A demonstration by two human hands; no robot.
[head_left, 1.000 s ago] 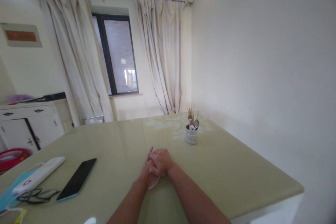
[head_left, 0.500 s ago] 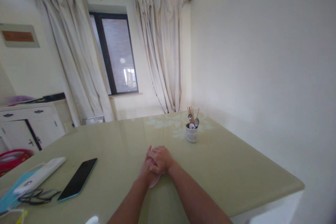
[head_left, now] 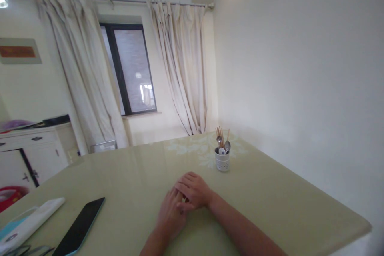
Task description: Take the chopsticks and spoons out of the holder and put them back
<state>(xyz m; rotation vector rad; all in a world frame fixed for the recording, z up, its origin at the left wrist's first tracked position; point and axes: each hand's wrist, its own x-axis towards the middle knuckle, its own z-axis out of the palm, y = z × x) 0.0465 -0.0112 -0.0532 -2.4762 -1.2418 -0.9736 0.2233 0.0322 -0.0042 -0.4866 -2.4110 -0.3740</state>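
Observation:
Both bare hands meet above the green tabletop [head_left: 126,184], near its middle. My left hand [head_left: 171,213] is palm down with its fingers stretched forward. Across those fingers lies my right hand [head_left: 194,191], its fingers extended and its thumb on the back of the left hand. A small gap shows between that thumb and the fingers. No object is visible in either hand. The left fingertips and both palms are hidden. Beyond the right hand stands a white perforated holder [head_left: 222,163] with several chopsticks [head_left: 221,133] and spoons [head_left: 227,145] upright in it.
At the left lie a dark-screened phone [head_left: 79,228], a long white device [head_left: 33,224] and part of a blue face mask [head_left: 10,228]. A wall [head_left: 294,88] runs along the table's right side. Behind are curtains [head_left: 186,68] and a white cabinet [head_left: 45,148].
The tightly clasped hands have loosened, and the right hand now lies over the left hand's fingers. The view has tilted up a little, so the tabletop things sit lower.

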